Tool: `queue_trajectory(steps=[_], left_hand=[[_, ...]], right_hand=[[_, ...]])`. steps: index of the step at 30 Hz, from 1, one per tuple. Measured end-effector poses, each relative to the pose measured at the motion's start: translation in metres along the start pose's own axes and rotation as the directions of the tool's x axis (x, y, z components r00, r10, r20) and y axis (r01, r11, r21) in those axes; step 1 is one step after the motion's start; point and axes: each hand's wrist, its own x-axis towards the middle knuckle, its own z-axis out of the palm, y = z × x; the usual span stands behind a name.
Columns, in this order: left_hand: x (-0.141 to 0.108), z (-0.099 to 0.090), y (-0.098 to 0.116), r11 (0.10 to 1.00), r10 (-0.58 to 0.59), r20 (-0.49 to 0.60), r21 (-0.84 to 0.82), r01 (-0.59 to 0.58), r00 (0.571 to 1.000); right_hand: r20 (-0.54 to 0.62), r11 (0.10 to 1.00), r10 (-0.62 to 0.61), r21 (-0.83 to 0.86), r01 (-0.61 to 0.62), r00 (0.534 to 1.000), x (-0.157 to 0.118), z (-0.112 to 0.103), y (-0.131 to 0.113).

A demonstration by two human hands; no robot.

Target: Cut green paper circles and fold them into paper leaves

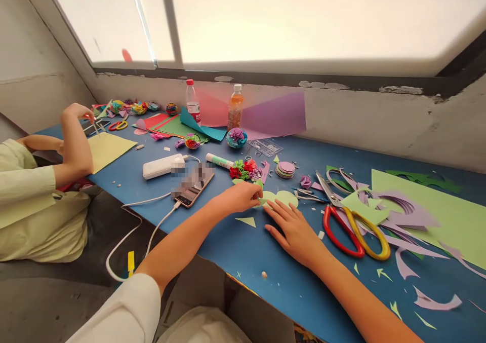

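Observation:
My left hand (pixel 247 197) is closed in a pinch, with a small light-green paper piece (pixel 262 200) at its fingertips. My right hand (pixel 293 226) lies nearly flat, fingers stretched out, on pale green rounded paper (pixel 287 198). Just beyond my left hand sit red and green ruffled paper flowers (pixel 240 169). A glue stick (pixel 219 161) rests behind them, and a stack of paper discs (pixel 285 168) stands farther back. Right of my right hand are large scissors (pixel 343 221) with one red and one yellow handle. A pale paper triangle (pixel 246 222) lies in front of my left hand.
Purple scraps (pixel 408 264) and a green sheet (pixel 455 216) cover the right side. A phone (pixel 194 185) and white power bank (pixel 162 166) with cables lie left. Two bottles (pixel 235 110) stand at the back. Another person's arm (pixel 74 150) reaches over a yellow sheet (pixel 110 149).

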Motion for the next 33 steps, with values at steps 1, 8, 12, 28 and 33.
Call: queue_trajectory(steps=[1,8,12,28,33], left_hand=[[0.001,0.002,0.001,1.000,0.000,0.010,-0.007,0.000,1.000],[0.007,0.025,0.015,0.982,0.074,0.051,-0.176,-0.064,0.996],[0.011,0.041,0.013,0.913,-0.009,0.014,-0.407,0.014,1.000],[0.016,0.041,0.004,0.796,0.068,0.141,-0.605,0.031,0.988],[0.014,0.034,0.003,0.865,0.088,0.167,-0.502,0.008,0.982]], right_hand=[[0.025,1.000,0.003,0.003,-0.003,1.000,0.000,0.000,0.000],[-0.106,0.980,0.201,0.027,-0.199,0.974,-0.007,0.001,0.007],[-0.100,0.940,0.226,0.282,-0.190,0.969,-0.009,-0.008,0.004],[0.145,0.587,0.451,0.695,-0.415,0.881,-0.007,-0.014,-0.009],[0.061,0.710,0.403,0.609,-0.354,0.913,-0.005,-0.017,-0.016]])
